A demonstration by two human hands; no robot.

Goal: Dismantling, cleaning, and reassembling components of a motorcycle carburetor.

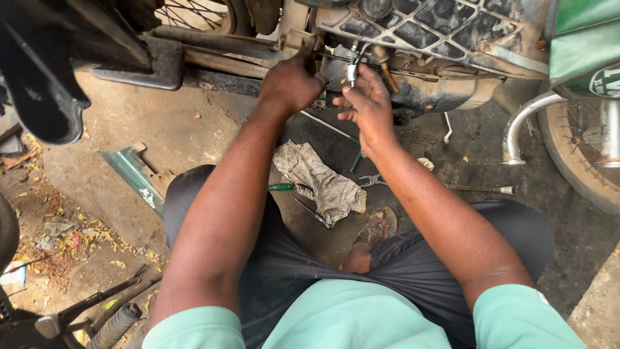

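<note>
Hands work under the motorcycle engine [413,39]: left hand [290,81] gripping a frame part, right hand [368,103] pinching a small metal fitting [352,72].

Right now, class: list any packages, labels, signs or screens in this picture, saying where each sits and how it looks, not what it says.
Round badge: far right edge, on the green motorcycle panel, cut off by the frame; white ring and lettering on green.
No packages, signs or screens are in view.

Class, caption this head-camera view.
Both hands, left and right, work under a motorcycle; rag and pliers below.
</note>
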